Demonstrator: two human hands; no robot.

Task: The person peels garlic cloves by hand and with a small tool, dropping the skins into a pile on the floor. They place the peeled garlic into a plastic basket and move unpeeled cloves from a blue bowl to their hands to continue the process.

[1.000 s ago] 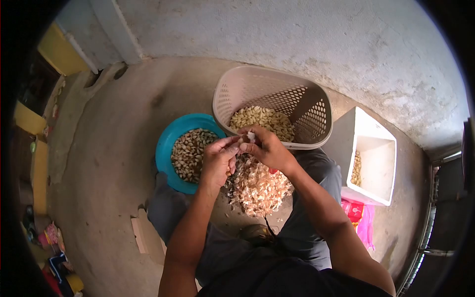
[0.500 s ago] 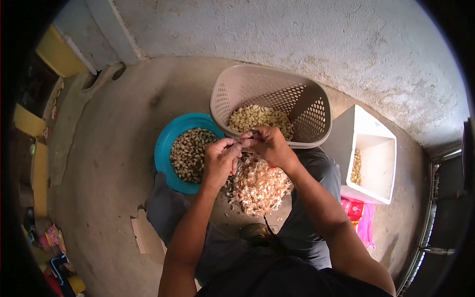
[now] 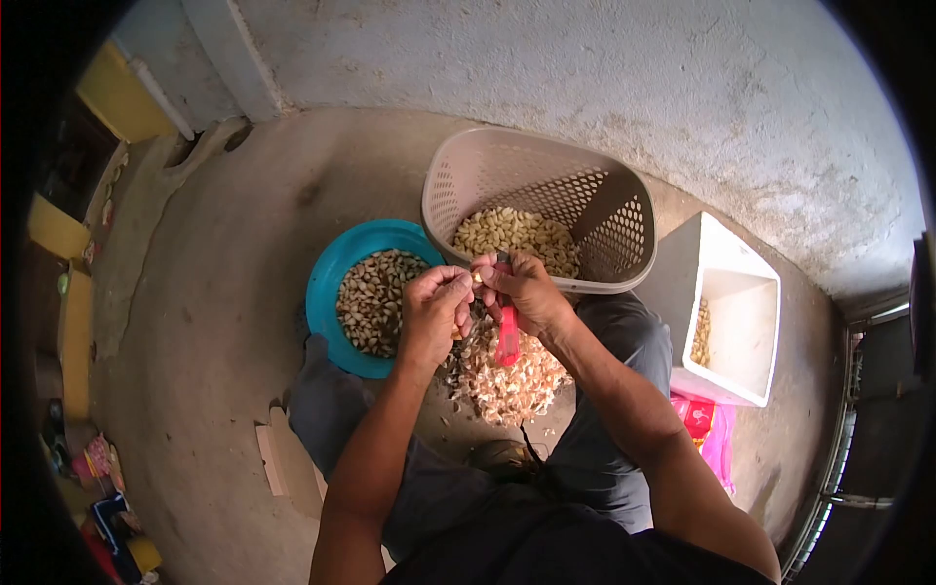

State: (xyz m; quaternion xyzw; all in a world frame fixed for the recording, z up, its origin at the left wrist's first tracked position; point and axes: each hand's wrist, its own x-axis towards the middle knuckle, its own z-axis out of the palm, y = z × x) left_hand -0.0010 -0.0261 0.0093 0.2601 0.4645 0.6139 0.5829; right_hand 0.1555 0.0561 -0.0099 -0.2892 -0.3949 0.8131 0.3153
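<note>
Near the middle of the frame the two hands meet. The left hand (image 3: 429, 312) has its fingers curled, with thumb and forefinger pinched together at one side of a small pale clove (image 3: 477, 277). The right hand (image 3: 531, 295) is also closed, its thumb and fingertips against the other side of the clove, and it grips a red handle (image 3: 508, 338) that hangs down from the palm; the dark end of the tool shows above the fingers. A bit of something orange-brown shows under the left hand's lower fingers, too small to make out.

Directly below the hands, at the centre of the frame, lies a heap of papery skins (image 3: 514, 382), pale pinkish over most of it and darker at its left edge. Left of the hands is a blue basin (image 3: 323, 303) holding unpeeled cloves (image 3: 369, 310). Above the hands, at upper centre, stands a beige basket (image 3: 495, 156), with peeled cloves (image 3: 515, 234) lying in its bottom; its rim is just beside the basin's.

To the right is a white box (image 3: 738, 327) with more cloves (image 3: 701, 336) along its inner left side, and a pink bag (image 3: 720, 447) just below it. The person's legs (image 3: 624, 366) are bent on both sides of the skins. A piece of cardboard (image 3: 283, 456) lies on the floor (image 3: 224, 322) at lower left, and a rough wall (image 3: 546, 63) spans the top.
</note>
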